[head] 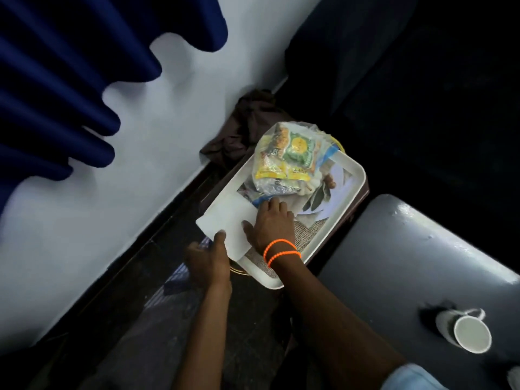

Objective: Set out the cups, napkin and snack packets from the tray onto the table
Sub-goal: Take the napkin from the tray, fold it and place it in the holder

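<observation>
A white tray [353, 190] rests on a low dark stand by the wall. On its far end lies a clear bag of yellow and green snack packets [287, 156]. A white folded napkin [225, 220] hangs over the tray's near-left edge. My left hand [208, 260] pinches the napkin's near corner, thumb on top. My right hand [271, 223], with orange bead bracelets at the wrist, lies flat on the napkin's right edge, fingers spread toward the packets. A white cup [464, 330] stands on the grey table [408, 263] at the right.
A crumpled brown cloth [242, 128] sits against the pale wall behind the tray. Dark blue curtains [56, 80] hang at the upper left. The floor below is dark tile. A second white object shows at the bottom right corner.
</observation>
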Demonstrator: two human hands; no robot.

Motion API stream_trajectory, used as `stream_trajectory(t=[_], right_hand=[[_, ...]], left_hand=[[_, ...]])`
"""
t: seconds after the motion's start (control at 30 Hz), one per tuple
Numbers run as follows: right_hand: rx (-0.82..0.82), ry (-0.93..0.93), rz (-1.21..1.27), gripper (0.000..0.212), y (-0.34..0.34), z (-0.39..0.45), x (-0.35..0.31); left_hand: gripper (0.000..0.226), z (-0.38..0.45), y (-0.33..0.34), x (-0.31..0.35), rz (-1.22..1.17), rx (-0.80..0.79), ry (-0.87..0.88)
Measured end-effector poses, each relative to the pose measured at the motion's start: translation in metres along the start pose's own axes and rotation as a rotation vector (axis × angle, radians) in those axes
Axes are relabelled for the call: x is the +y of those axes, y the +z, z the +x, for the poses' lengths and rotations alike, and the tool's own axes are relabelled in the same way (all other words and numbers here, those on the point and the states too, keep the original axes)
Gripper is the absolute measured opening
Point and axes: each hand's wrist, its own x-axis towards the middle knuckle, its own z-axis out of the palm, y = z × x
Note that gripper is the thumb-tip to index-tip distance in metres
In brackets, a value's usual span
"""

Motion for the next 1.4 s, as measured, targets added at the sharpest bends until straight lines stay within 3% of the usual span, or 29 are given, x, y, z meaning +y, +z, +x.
stream_trajectory(t=[0.17, 0.27, 0.4, 0.5, 0.63, 0.8, 1.0, 1.23, 1.4], right_hand=[[-0.094, 0.038, 0.039, 0.076, 0.015, 0.000, -0.012], [-0.098, 0.000, 0.082, 0.058, 0.018, -0.004, -0.005], [0.011, -0.028, 0.421, 0.018, 0.010, -0.011, 0.009], [0.048, 0.075, 0.768, 0.020, -0.009, -0.018, 0.025], [0.023, 0.204, 1.070, 0.021, -0.039, -0.029, 0.058], [0.054, 0.354, 1.381, 0.024, -0.069, -0.047, 0.106], [0.192, 0.487, 1.579, 0.023, -0.100, -0.094, 0.185], [0.517, 0.669, 1.314, 0.025, -0.123, -0.185, 0.289], [0.796, 0.843, 1.379, 0.029, -0.129, -0.261, 0.349]], left_hand=[[0.039, 0.003, 0.005, 0.000, 0.123, -0.004, 0.114], [0.022, -0.003, 0.011, 0.008, 0.166, 0.044, 0.275], [0.007, -0.014, 0.013, 0.020, 0.047, -0.090, 0.447], [0.016, -0.023, 0.017, 0.029, -0.020, -0.128, 0.490], [0.033, -0.040, 0.034, 0.044, -0.167, -0.101, 0.292], [0.032, -0.082, 0.070, 0.050, -0.423, -0.274, 0.008], [0.047, -0.150, 0.115, 0.032, -0.359, -0.759, -0.194], [0.018, -0.253, 0.167, -0.016, 0.171, -0.913, 0.223], [0.023, -0.344, 0.209, -0.059, 0.455, -1.029, 0.608]])
